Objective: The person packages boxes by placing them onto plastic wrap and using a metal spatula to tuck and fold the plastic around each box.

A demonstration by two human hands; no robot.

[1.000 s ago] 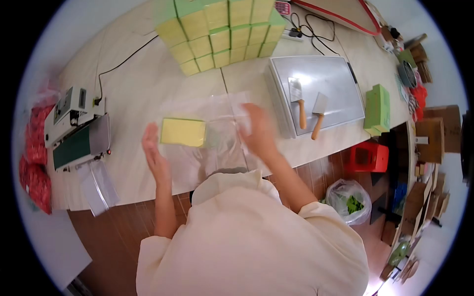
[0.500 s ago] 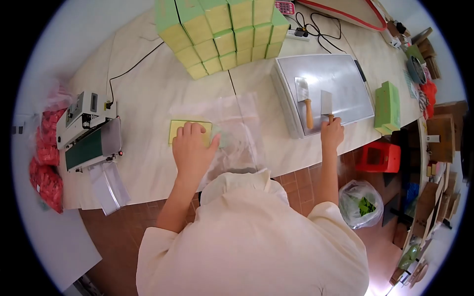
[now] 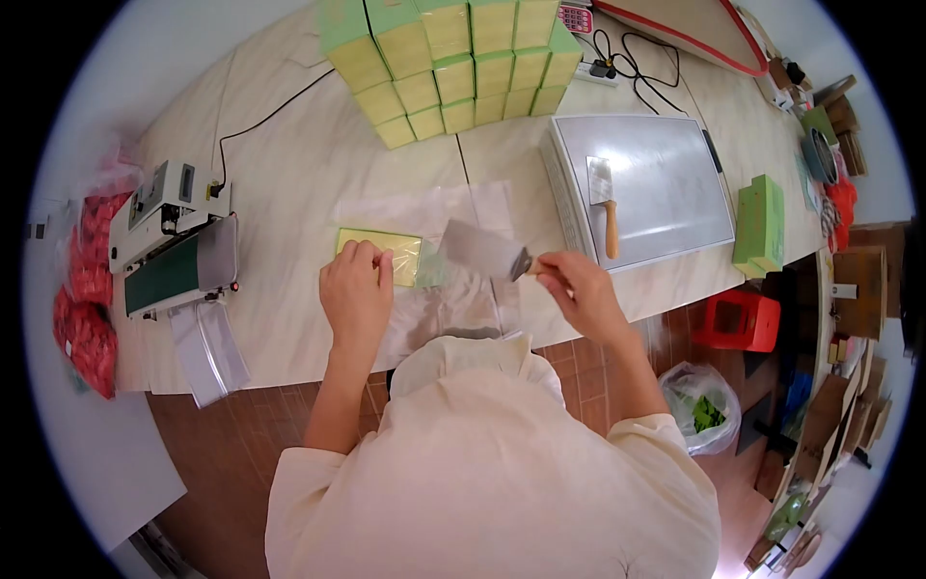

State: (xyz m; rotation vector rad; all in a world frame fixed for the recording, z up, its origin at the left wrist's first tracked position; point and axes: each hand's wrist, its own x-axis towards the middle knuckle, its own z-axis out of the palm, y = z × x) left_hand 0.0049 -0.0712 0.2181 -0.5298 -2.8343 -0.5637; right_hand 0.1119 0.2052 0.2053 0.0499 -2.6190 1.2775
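Observation:
A small yellow box (image 3: 403, 253) with green edges lies on the table, and shiny clear film seems to cover it. My left hand (image 3: 356, 289) is closed at its left part, fingertips bent down onto the top; the exact grip is partly hidden. Clear plastic film (image 3: 463, 301) spreads flat from the box to the right. My right hand (image 3: 585, 294) grips the wooden handle of a putty knife (image 3: 479, 249), its wide metal blade held over the film and pointing at the box. A second putty knife (image 3: 608, 207) rests on a flat metal-topped machine (image 3: 666, 183).
Stacked green-and-yellow boxes (image 3: 453, 72) stand at the back. A sealing machine (image 3: 183, 241) is on the left, a long green box (image 3: 760, 227) on the right. Black cables (image 3: 637, 72) lie behind. Below the table are a red stool (image 3: 738, 320) and a plastic-lined bin (image 3: 702, 410).
My right hand has lifted the putty knife off the metal top and carried it left over the film. The fingers of my left hand have drawn together and moved toward the box's left edge.

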